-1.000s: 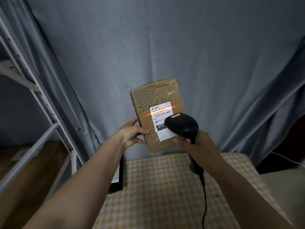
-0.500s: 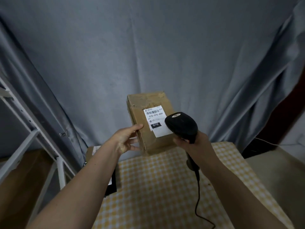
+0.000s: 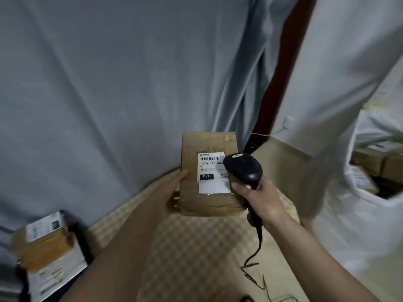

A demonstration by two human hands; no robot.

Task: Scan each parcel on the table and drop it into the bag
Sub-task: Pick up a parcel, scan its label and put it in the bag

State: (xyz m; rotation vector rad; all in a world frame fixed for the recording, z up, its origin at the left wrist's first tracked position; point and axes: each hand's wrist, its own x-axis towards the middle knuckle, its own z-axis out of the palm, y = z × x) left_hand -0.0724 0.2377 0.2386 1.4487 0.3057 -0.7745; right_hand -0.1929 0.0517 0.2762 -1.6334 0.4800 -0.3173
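My left hand holds a brown cardboard parcel by its left edge, above the yellow checked table. Its white label with a barcode and "070" faces me. My right hand grips the handle of a black barcode scanner, whose head overlaps the label's right edge. The scanner cable trails down over the table. A large white bag stands open at the right with several parcels inside it.
Two more parcels with white labels lie stacked at the table's left end. A grey curtain hangs behind the table. A dark red post and pale floor show at the right.
The view has swung right, bringing the white bag into sight. The parcel and scanner have moved right together, and the red scan line on the label is gone.
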